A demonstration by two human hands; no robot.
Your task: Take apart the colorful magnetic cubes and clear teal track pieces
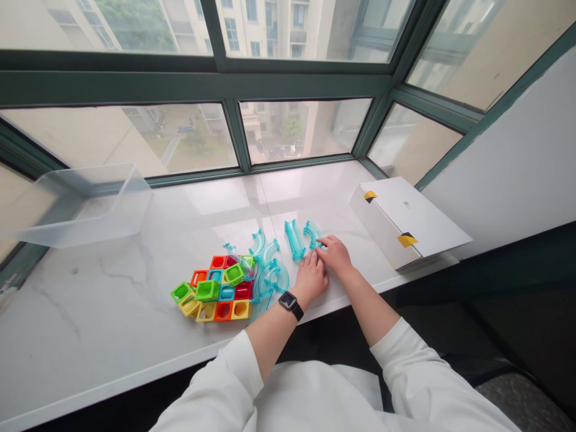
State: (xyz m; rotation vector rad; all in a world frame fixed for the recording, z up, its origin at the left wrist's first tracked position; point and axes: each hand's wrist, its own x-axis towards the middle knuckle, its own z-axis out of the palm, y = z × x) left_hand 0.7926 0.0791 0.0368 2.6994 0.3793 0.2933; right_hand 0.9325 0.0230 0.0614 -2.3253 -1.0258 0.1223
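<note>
My right hand (335, 254) has its fingertips on the end of a curved translucent teal track piece (310, 230) lying on the counter. Close beside it, my left hand (312, 277) rests low on the surface, fingers stretched forward near the lower end of a straight teal track piece (294, 240); its fingertips are partly hidden. A black watch (290, 303) is on my left wrist. Left of my hands lies a loose heap of more teal curved pieces (270, 277). Colourful square blocks (216, 291) in red, orange, yellow, green and blue sit grouped beside that heap, some stacked.
A clear plastic bin (121, 210) stands at the far left of the white marbled counter (112, 300). On the right is a white box (405, 222) with yellow-and-black tape tabs. Green-framed windows (243, 135) close off the back, and a wall rises at the right.
</note>
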